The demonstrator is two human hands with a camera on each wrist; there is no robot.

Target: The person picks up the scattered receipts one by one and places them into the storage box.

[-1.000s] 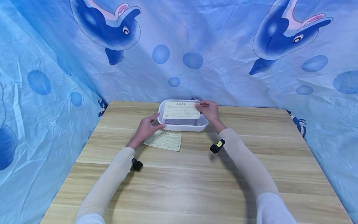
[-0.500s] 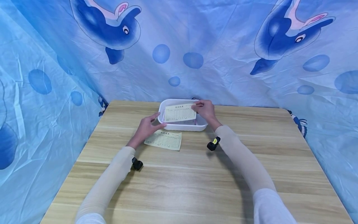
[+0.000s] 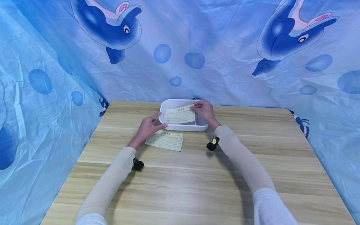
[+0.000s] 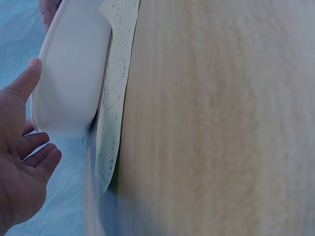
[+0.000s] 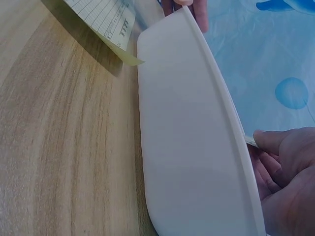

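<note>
A white plastic box (image 3: 185, 127) stands near the table's back edge. My right hand (image 3: 206, 111) pinches the upper right corner of a pale yellow printed form slip (image 3: 180, 114), which lies tilted inside the box. Beneath that slip shows the edge of a purplish sheet (image 3: 196, 120); the rest is covered. At the box's left end, my left hand (image 3: 146, 128) touches the rim with thumb and forefinger spread; its other fingers hang loose in the left wrist view. A second yellow form slip (image 3: 166, 140) lies on the table in front of the box, partly beneath my left hand.
The wood-grain table (image 3: 180, 187) extends toward me and to both sides. A blue curtain (image 3: 180, 75) printed with dolphins hangs right behind the box and along the sides. Black wrist cameras (image 3: 212, 144) sit on both sleeves.
My right hand has moved slightly left and lowered the pinched slip deeper into the box, tilting it, so it now covers most of the purplish sheet. My left hand has stayed still.
</note>
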